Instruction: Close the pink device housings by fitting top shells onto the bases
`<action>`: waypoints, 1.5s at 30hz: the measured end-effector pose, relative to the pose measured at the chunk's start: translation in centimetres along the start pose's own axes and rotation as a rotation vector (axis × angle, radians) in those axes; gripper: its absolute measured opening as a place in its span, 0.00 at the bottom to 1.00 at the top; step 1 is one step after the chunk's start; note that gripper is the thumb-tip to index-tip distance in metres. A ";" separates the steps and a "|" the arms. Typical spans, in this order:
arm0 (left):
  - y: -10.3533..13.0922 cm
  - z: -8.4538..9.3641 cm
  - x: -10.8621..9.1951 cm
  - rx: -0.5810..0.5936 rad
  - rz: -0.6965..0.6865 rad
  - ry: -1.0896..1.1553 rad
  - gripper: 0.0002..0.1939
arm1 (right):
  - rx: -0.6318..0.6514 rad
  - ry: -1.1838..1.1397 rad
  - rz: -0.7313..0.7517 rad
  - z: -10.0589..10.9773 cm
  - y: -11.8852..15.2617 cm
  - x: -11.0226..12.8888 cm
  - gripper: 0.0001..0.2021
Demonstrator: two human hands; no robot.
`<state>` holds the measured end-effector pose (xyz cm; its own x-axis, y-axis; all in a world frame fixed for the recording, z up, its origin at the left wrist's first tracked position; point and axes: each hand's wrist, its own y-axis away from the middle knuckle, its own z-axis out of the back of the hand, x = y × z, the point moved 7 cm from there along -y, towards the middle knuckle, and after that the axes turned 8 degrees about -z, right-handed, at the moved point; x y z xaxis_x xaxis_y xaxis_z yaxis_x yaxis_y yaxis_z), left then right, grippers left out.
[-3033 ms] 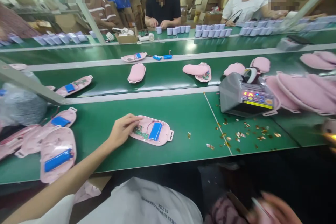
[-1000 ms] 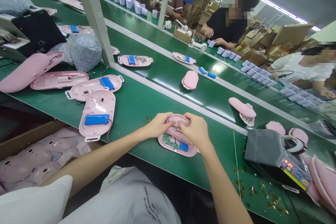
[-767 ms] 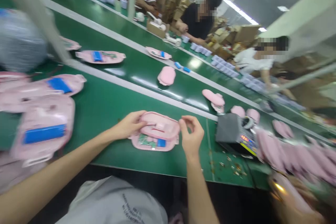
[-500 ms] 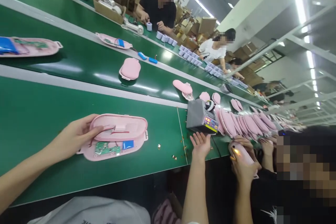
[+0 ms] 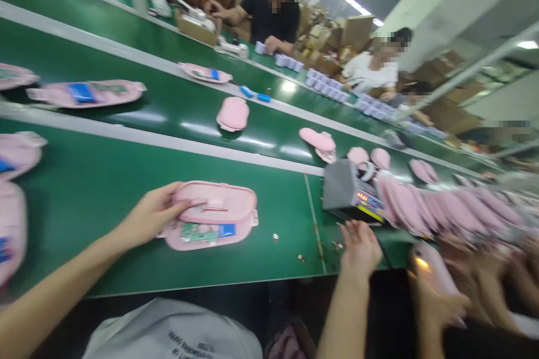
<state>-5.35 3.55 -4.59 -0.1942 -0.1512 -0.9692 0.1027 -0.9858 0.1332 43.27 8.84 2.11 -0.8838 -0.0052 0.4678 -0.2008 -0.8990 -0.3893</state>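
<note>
Open pink case sits mid-worktop [image 5: 105, 179], left of the white line [image 5: 314, 225], near edge clear of it. Long axis runs left-right, roughly along that edge. Upper shell [image 5: 243, 196] overlaps the far part of the lower shell [image 5: 197, 245], inside facing the camera.

Left hand [image 5: 162, 213] is at the case's left end, closed on the upper shell, thumb on the inner face by the wires. Right hand [image 5: 361, 249] is well apart, across the line, just in front of the grey machine [image 5: 339, 188]: it's the nearer hand to that, left is the nearer to the case. Right fingers part-curled; can't tell if they pinch anything.

Counts:
- case: 1 upper shell, 1 lower shell, 1 circuit board [image 5: 191, 233], 1 blue pack [image 5: 227, 230]
- grey machine: 1, display lit
- left edge of worktop: 2 pink parts [image 5: 19, 148], both cropped, blue on each
- far rail: 2 loose blue packs [image 5: 264, 98]
- coppery scraps [image 5: 301, 258]: several, too small to count
- pink row [image 5: 455, 207] right of machine: too blurred to count
- co-worker's hand [image 5: 438, 303] at right: 1 lit pink unit [image 5: 440, 266]
</note>
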 end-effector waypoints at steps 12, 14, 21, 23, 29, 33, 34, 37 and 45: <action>-0.2 -0.5 -0.2 0.044 -0.209 0.173 0.15 | 0.812 -0.275 0.691 -15.7 7.3 31.7 0.09; -0.1 -0.5 -0.1 0.047 -0.205 0.176 0.16 | 0.768 -0.200 0.752 -16.5 7.6 32.1 0.08; 0.0 -0.2 0.0 0.040 -0.251 0.167 0.14 | 0.595 -0.058 0.804 -16.5 8.5 32.8 0.06; 0.1 -0.2 0.0 0.034 -0.276 0.167 0.15 | 0.588 -0.024 0.733 -16.6 8.2 33.0 0.06; 0.6 -0.2 0.4 -0.018 -0.290 0.102 0.14 | 0.683 0.150 0.399 -16.9 5.1 32.0 0.18; 0.8 0.3 0.0 -0.077 -0.285 -0.005 0.12 | 0.838 -0.068 0.420 -16.8 4.0 32.0 0.07; 0.7 0.4 -0.2 -0.074 -0.291 -0.020 0.12 | 0.863 -0.122 0.450 -16.8 4.0 32.1 0.05; 0.8 0.3 -0.9 -0.037 -0.337 -0.084 0.11 | 0.852 -0.217 0.578 -16.1 4.9 32.4 0.04; 3.0 -0.4 -0.1 0.122 -0.760 -0.358 0.19 | 0.011 -0.504 1.091 -9.1 13.4 28.3 0.13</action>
<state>-4.66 0.66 -4.21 -0.4674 0.5615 -0.6829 -0.2826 -0.8268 -0.4864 11.77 0.63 2.92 -0.3205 -0.9345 0.1546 0.5561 -0.3178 -0.7680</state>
